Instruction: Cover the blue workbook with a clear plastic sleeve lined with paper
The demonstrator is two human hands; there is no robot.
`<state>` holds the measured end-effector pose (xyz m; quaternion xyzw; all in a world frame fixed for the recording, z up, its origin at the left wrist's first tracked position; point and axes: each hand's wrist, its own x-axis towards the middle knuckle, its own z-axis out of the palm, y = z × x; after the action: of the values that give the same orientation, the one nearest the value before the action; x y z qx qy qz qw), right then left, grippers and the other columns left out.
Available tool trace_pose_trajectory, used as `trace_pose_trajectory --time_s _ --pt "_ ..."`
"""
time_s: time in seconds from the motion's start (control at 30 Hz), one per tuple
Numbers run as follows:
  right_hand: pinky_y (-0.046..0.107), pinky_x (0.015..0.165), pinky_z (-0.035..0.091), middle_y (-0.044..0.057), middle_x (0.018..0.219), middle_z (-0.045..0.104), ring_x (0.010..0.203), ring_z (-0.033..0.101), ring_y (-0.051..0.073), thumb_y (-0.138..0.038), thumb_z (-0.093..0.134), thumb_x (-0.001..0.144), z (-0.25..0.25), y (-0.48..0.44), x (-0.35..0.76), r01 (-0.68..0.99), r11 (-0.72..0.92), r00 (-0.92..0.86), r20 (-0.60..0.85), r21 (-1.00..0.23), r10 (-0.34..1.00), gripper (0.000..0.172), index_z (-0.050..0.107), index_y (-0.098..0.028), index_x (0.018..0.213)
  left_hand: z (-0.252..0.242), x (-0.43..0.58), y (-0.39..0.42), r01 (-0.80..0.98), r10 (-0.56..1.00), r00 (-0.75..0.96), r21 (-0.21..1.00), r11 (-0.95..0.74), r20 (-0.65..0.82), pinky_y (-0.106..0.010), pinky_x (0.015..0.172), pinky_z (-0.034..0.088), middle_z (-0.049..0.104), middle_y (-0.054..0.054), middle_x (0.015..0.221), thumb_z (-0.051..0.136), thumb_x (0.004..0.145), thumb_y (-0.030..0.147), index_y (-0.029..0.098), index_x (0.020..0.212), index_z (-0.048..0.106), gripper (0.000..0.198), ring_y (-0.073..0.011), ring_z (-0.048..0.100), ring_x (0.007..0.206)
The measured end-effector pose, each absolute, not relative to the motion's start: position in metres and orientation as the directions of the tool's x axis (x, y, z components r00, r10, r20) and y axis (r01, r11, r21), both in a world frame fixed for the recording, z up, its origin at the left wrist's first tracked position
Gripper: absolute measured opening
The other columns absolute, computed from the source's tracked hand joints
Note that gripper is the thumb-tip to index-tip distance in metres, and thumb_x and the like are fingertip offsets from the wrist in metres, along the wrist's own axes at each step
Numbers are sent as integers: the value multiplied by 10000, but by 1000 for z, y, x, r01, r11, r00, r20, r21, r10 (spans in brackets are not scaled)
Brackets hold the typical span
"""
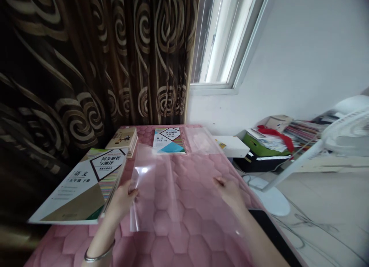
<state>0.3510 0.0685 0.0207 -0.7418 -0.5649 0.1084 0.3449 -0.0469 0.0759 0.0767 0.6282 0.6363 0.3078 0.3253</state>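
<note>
A clear plastic book cover [150,190] spreads over the pink quilted surface [173,247], shiny on its left flap. Its left edge is pinched by my left hand [123,199], with a metal bangle on the wrist. Fingers closed, my right hand [227,190] grips the same plastic on the right side; its edge there is faint. Left of my left hand lies a large book [77,190] with a white and brown cover. Beyond the plastic is a smaller white and blue book [168,141]. Another clear plastic sheet [201,140] lies to its right.
A stack of small books [122,140] stands by the patterned curtain [121,59]. A dark flat object [271,236] lies near my right forearm. Past the right edge are a white box [232,146], a bin of papers [256,163] and a white fan [276,198].
</note>
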Motion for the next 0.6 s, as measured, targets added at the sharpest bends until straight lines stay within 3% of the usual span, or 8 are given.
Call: trace_pose_trajectory --time_s 0.1,0.2,0.37,0.47,0.53,0.6 --pt "268 522 366 16 546 602 550 575 182 -416 426 837 27 70 384 829 -165 317 207 -534 926 346 560 -218 587 75 -55 77 708 998 -64 704 57 -17 -248 552 424 615 25 570 549 764 230 179 887 571 135 -168 618 533" --pt "273 537 368 28 562 602 570 587 185 -366 415 867 27 67 391 886 -231 313 153 -402 937 349 558 -212 589 69 -58 76 812 997 -83 578 73 -10 -254 631 451 647 -3 627 567 775 202 164 1002 578 231 -193 666 647" --pt "291 602 423 97 774 708 767 687 246 -347 417 930 24 56 366 900 -382 394 18 -211 919 309 676 -201 844 55 -46 65 961 992 -130 246 126 -1 -325 721 492 690 -185 907 531 813 156 39 1210 521 413 -278 685 848" --pt "309 643 453 137 831 726 832 701 274 -333 406 951 23 54 355 910 -376 383 8 -178 924 318 681 -175 928 55 -25 55 986 972 -166 58 159 165 -408 726 512 627 -271 1107 409 857 132 33 1301 486 461 -322 653 914" --pt "321 662 465 153 859 729 849 702 285 -320 393 958 22 55 353 917 -354 363 16 -185 932 328 674 -151 958 57 -4 51 994 961 -112 23 110 252 -469 819 503 555 -255 1277 358 868 114 97 1331 494 483 -339 595 1068" --pt "326 677 474 161 889 730 863 703 286 -317 378 966 22 56 353 917 -347 356 11 -195 934 339 665 -139 992 60 20 50 995 978 40 80 -57 205 -490 952 457 494 -187 1397 372 888 140 167 1367 483 493 -323 500 1234"
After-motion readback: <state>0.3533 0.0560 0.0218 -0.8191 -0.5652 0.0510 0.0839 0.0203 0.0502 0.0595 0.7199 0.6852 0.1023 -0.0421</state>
